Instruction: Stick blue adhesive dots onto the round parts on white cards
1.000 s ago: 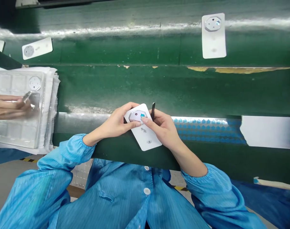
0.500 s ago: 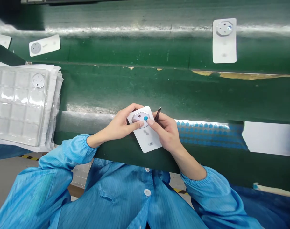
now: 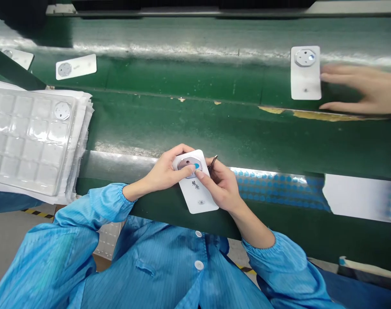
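A white card (image 3: 198, 193) with a silver octagonal part (image 3: 189, 165) lies on the near edge of the green belt. My left hand (image 3: 165, 171) pinches the card's top end and the part. My right hand (image 3: 221, 182) is closed round dark tweezers (image 3: 213, 161), and its forefinger presses by a small blue dot sticker (image 3: 197, 165) on the part. Both arms wear blue sleeves.
A sheet of blue dot stickers (image 3: 272, 185) lies right of my hands. A clear blister tray (image 3: 24, 141) on stacked white sheets sits at left. More cards (image 3: 76, 67) (image 3: 305, 73) ride the green belt (image 3: 182, 116); another person's hand (image 3: 359, 88) touches the far right one.
The view has tipped down a little. Another person's hand has come in at the right to a card on the belt; the hand over the tray is gone. My forefinger slid along the part.
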The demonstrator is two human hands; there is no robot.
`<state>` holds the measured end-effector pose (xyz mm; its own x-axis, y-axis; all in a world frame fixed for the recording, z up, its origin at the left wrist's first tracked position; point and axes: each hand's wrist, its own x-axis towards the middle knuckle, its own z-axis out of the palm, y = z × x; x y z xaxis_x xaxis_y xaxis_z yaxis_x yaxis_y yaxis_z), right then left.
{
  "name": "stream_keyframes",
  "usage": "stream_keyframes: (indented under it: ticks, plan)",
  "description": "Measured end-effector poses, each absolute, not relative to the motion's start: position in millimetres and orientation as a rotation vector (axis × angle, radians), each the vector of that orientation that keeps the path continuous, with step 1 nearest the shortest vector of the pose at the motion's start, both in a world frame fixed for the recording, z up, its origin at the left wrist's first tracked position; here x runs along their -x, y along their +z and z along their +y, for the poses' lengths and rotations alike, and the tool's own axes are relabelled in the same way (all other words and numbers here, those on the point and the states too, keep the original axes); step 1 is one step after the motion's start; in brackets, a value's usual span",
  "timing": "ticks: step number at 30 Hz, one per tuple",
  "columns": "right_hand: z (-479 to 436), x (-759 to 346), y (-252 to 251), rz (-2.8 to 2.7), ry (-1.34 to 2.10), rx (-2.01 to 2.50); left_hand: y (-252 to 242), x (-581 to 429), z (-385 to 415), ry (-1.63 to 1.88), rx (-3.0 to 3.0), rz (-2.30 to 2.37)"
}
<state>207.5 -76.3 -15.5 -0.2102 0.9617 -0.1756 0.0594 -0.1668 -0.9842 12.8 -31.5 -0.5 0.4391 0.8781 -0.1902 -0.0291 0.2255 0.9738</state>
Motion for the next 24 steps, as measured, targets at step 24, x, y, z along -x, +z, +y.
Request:
stream_keyframes:
  ticks: [24]
  plan:
    - [-68.4,-163.7,-31.9,-1.699,0.984,1.019,-1.3,-4.9,-18.0,1.272,-0.486,1.143]
